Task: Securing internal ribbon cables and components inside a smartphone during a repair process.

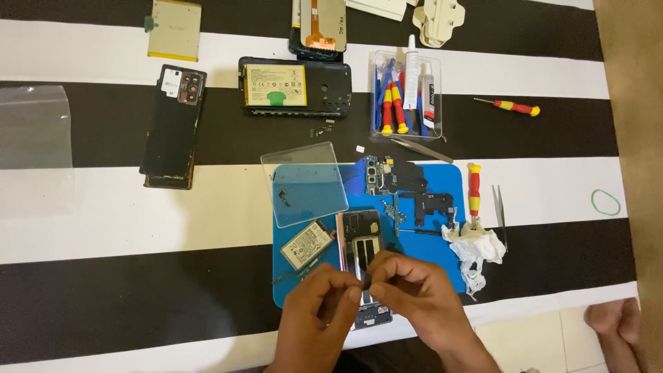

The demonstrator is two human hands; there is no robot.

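Your left hand [314, 311] and right hand [421, 297] are meeting over the opened phone [361, 255] on the blue mat [442, 183], fingertips pinching a small dark part [367, 278] above it; beside the phone, a loose battery [307, 244] is lying clear.

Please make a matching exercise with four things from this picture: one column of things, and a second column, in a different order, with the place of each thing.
Things
1. loose battery
2. clear plastic lid
3. green rubber band
4. crumpled white tissue

Places
A. far right, alone on a white stripe
B. right edge of the blue mat
C. left of the opened phone under both hands
D. upper left corner of the blue mat

Pairs: 1-C, 2-D, 3-A, 4-B
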